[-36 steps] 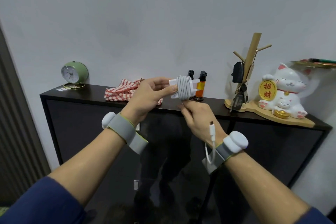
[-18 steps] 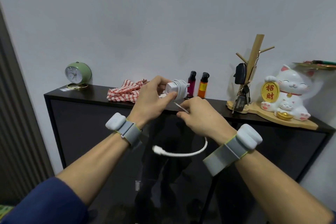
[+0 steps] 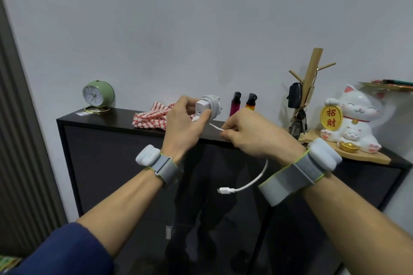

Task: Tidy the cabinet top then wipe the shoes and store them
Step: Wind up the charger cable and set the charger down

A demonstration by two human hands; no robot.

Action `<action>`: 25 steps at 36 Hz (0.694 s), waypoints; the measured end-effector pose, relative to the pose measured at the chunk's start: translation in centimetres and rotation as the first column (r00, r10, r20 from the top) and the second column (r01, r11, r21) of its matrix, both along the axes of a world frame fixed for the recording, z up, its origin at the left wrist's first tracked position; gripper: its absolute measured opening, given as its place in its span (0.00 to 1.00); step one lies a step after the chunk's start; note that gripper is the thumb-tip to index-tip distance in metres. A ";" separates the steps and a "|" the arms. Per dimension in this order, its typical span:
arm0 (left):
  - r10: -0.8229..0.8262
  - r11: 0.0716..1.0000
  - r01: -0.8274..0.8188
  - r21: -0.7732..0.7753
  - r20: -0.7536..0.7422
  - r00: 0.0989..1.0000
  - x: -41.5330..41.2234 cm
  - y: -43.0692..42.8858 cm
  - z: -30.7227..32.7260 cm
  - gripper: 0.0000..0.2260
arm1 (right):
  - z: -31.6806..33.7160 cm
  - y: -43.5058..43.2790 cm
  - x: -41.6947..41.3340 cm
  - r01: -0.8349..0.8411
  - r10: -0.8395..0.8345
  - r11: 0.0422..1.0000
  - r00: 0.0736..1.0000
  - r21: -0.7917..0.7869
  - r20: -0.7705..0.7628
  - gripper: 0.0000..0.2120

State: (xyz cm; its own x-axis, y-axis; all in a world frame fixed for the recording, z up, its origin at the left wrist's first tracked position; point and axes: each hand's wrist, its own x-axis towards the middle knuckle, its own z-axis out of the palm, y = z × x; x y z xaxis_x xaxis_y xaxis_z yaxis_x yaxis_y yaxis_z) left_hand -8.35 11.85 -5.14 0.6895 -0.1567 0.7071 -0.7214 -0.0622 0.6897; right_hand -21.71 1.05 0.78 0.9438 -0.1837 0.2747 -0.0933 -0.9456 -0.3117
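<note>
Head view, the only one.

Your left hand [image 3: 185,125] gripped the white charger [image 3: 201,109], thumb and fingers curled round the block. You held it just above the cabinet top [image 3: 120,118], in front of the checked cloth [image 3: 149,115]. Most of the cable [image 3: 212,105] was wound round the charger body. A short run went taut from the coil to your right hand [image 3: 254,138], which pinched it between thumb and fingertips. The remainder hung in a loop under your right wrist. The plug end [image 3: 225,190] dangled in front of the cabinet door and touched nothing.

On the top:
- a green clock [image 3: 98,95] at the left end
- two black-capped lighters [image 3: 235,104], as best I could tell, behind the charger
- a key stand [image 3: 310,78]
- a lucky cat [image 3: 355,118] at the right

No shoes were in view.

My read: you were in the tidy-the-top step, on the cable-wrap sub-step, with only the tail left. The cloth lay loose on the top, and wiping and storing the shoes looked not yet started.

The next move called for tension on that taut run while you carried the last turns round the block. Then the plug end needed tucking under a turn so the coil would not spring open. After that, the charger needed setting down beside the lighters without knocking them. The risk was slack at your right-hand pinch, which could let the outer turns slide off the block.
</note>
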 end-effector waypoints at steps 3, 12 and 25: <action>0.016 1.000 -0.016 0.003 -0.010 1.000 -0.2 0.0 -0.4 0.10 | -0.2 -0.2 -0.1 -0.025 0.025 1.000 1.000 0.006 0.010 0.10; -0.122 0.968 0.100 0.229 0.083 0.989 -1.1 0.4 -0.4 0.11 | 1.4 -2.5 0.3 -0.047 0.058 0.995 0.990 -0.093 0.126 0.09; -0.451 0.777 0.423 0.467 -0.057 0.891 -0.7 1.1 1.2 0.13 | 2.4 -6.6 1.7 -0.173 0.177 0.984 0.960 -0.042 0.215 0.04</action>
State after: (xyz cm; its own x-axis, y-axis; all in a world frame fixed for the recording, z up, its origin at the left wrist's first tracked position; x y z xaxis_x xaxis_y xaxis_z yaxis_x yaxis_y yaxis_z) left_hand -9.03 13.00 -3.93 0.4305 -0.7434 0.5119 -0.7837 -0.0265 0.6206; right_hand -19.99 -5.50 3.22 0.8777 -0.0125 0.4790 0.1419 -0.9480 -0.2848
